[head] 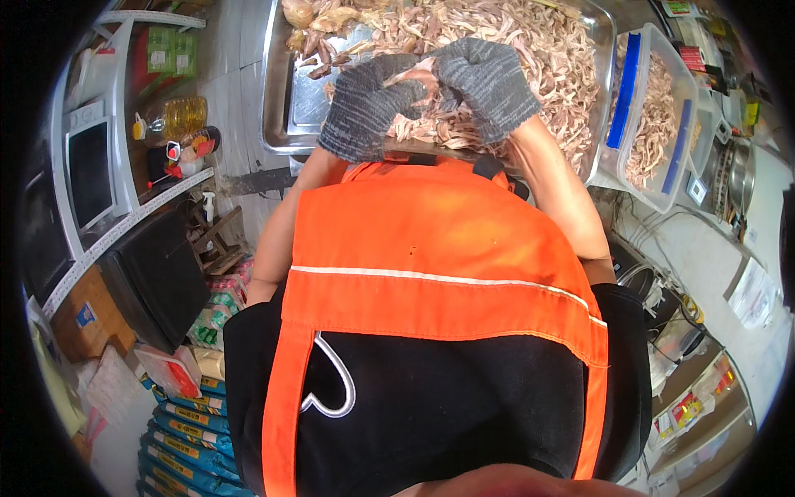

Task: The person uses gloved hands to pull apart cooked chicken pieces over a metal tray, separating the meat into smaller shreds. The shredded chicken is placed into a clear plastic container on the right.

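Observation:
Both my hands wear grey knitted gloves and are close together over a metal tray [315,102]. A piece of cooked meat [423,76], pale with pinkish parts, stretches between them. My left hand [371,105] grips its left end, and my right hand [487,87] has curled fingers on its upper right end. Shredded meat [553,68] lies heaped under the hands and over the tray's right side. Larger brownish pieces of meat [317,18] rest in the far left corner. The gloves partly hide the held piece.
A clear plastic box with blue clips [625,87] stands right of the tray, holding more shredded meat. On a shelf to the left sits a jug of yellow oil [183,118]. Blue packages [186,444] are stacked at lower left. Metal pans [742,177] are at far right.

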Available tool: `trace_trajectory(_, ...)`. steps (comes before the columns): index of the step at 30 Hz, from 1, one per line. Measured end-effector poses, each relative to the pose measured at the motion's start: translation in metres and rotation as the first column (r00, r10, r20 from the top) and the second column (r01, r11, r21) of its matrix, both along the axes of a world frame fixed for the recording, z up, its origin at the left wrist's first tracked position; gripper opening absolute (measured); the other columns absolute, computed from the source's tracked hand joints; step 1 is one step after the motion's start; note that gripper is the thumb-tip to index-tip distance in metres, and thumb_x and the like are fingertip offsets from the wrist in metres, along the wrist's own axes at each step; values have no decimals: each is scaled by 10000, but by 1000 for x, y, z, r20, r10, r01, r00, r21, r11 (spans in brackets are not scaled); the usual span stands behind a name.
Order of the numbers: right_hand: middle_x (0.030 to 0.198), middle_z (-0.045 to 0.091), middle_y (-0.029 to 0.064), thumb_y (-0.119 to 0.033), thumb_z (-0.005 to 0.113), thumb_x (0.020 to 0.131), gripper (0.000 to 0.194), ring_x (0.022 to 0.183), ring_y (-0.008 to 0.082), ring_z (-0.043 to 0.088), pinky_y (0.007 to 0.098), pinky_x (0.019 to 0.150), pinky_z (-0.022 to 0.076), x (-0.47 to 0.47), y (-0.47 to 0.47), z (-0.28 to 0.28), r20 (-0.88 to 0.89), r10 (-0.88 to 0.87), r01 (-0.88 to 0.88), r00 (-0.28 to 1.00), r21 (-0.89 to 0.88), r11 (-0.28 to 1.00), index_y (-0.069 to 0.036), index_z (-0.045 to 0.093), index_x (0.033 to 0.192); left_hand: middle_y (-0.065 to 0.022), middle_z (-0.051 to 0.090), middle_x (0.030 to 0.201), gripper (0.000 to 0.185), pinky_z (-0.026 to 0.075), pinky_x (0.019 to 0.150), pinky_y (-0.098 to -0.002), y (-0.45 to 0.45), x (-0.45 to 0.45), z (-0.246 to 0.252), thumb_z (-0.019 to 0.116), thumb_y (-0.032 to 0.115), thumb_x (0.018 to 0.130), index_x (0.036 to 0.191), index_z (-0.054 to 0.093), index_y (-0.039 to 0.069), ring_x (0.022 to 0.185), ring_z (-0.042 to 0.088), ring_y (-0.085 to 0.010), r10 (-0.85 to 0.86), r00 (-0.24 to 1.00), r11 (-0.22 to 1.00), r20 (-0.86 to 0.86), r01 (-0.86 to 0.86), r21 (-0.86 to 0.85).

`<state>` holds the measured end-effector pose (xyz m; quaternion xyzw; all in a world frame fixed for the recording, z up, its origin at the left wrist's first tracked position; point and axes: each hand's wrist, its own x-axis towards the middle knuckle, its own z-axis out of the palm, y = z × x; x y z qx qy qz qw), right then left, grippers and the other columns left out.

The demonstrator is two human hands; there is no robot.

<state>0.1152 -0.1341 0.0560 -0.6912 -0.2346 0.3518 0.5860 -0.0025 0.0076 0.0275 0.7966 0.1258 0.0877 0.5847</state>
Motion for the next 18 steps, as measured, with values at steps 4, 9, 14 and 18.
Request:
trace_trajectory(4, 561, 581, 56, -132, 636, 788, 159, 435, 115, 500, 251, 415, 390, -1, 1, -18, -293, -122, 149, 948, 72, 986, 8, 628, 713, -91, 640, 926, 338, 522, 698, -289, -5, -2, 1, 673, 159, 787, 1076, 584, 8, 845, 607, -144, 20, 965, 962, -260, -89, -257)
trace_trajectory(9, 671, 610, 70, -110, 625, 796, 100, 558, 130, 549, 266, 495, 435, 9, 7, -25, 199, -104, 98, 975, 37, 994, -10, 634, 786, -90, 642, 945, 310, 510, 748, -294, -1, 2, -6, 656, 89, 783, 1073, 574, 16, 859, 612, -169, 30, 966, 983, 257, 17, -182)
trace_trajectory(14, 783, 648, 89, -149, 660, 771, 202, 683, 162, 603, 319, 601, 479, 0, -4, -5, 124, -209, 203, 970, 61, 977, -17, 665, 922, -91, 634, 936, 320, 538, 660, -294, 6, 5, -5, 669, 66, 769, 1068, 573, 4, 810, 619, -163, 127, 984, 855, 122, -46, -517)
trace_trajectory(18, 723, 620, 132, -135, 665, 753, 212, 644, 209, 604, 302, 583, 476, -10, -8, 11, 555, -44, -26, 831, 119, 993, 4, 660, 912, -75, 641, 890, 322, 533, 616, -263, -1, 7, 2, 711, 146, 756, 1024, 604, 2, 772, 616, -130, 160, 987, 937, 33, -141, -319)
